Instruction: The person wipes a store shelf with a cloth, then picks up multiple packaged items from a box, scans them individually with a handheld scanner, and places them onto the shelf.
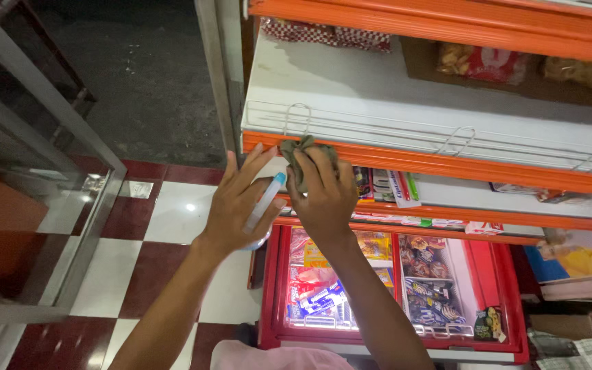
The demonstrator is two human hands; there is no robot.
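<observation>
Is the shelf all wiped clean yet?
Not quite. The right hand presses a grey-green cloth on the orange shelf edge at its left end; the left hand holds a spray bottle. The white shelf top looks bare but smudged. The rest of the edge remains.

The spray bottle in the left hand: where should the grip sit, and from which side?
Around the spray bottle at its slim white body, below the blue tip, coming from the left as the left hand does; the right hand with the cloth blocks the right side.
</observation>
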